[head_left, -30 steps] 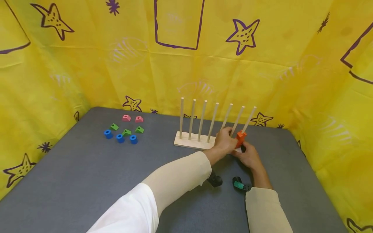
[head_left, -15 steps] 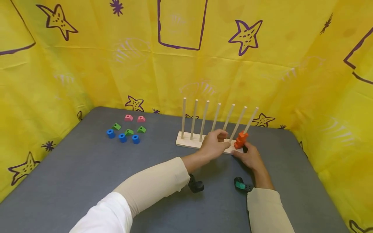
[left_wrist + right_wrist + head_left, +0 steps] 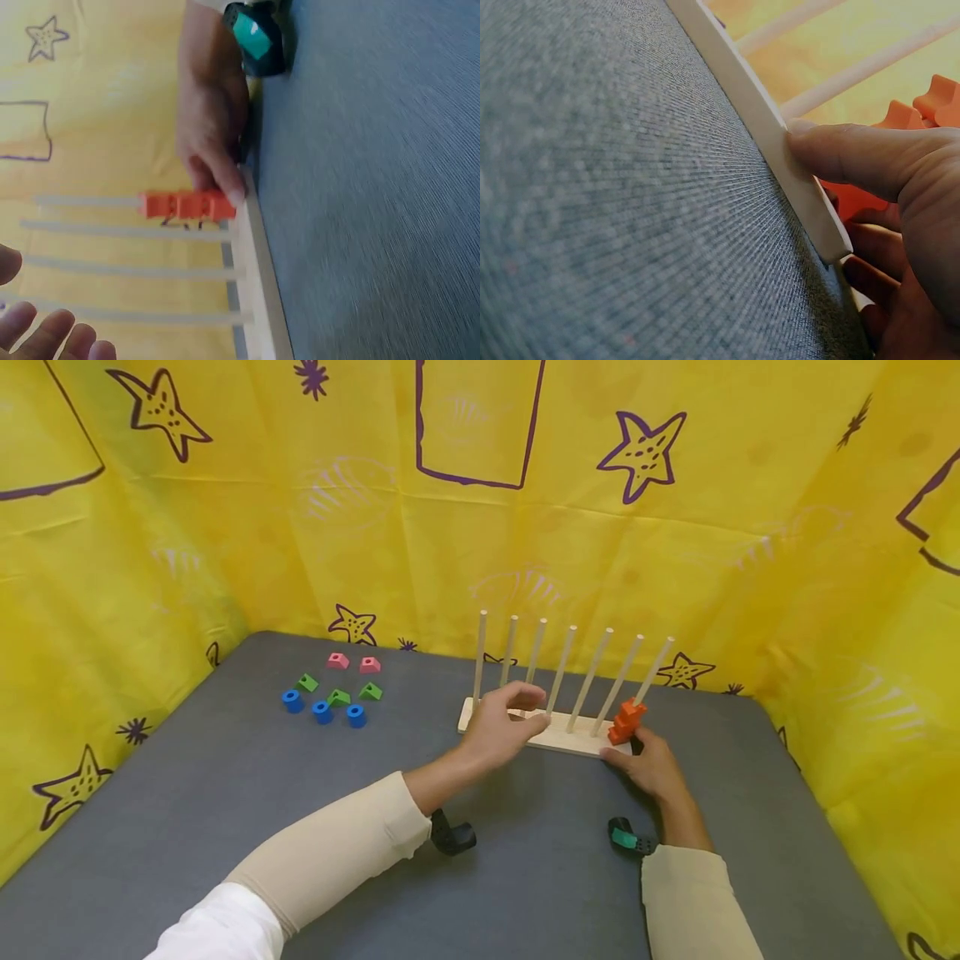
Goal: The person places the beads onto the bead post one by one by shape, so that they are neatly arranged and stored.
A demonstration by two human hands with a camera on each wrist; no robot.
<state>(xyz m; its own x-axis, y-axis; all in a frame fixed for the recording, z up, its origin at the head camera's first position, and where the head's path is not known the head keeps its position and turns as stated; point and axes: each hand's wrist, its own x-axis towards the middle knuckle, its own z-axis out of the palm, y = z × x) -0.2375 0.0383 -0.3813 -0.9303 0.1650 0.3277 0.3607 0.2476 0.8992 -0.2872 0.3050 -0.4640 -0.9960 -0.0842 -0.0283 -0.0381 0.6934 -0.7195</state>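
A wooden peg rack (image 3: 573, 742) with a row of upright pegs stands toward the back of the table. Several orange blocks (image 3: 627, 722) are stacked on its rightmost peg; the other pegs carry none. My right hand (image 3: 652, 768) grips the right end of the rack's base, and the right wrist view has its thumb (image 3: 855, 154) on the base's front edge (image 3: 754, 105) with fingers round the end. My left hand (image 3: 498, 727) hovers in front of the rack's left part, fingers loosely curved and holding nothing. Its fingertips (image 3: 46, 336) show at the lower left of the left wrist view.
Left of the rack on the dark table (image 3: 225, 827) lie pink blocks (image 3: 337, 661), green triangular blocks (image 3: 339, 698) and blue cylinders (image 3: 322, 712). A yellow patterned cloth (image 3: 420, 543) surrounds the table's back and sides. Black camera mounts (image 3: 453, 837) hang at both wrists.
My left hand has come away from the orange blocks and moved left along the rack, uncovering the stack and the right pegs. The right hand stays at the rack's end.
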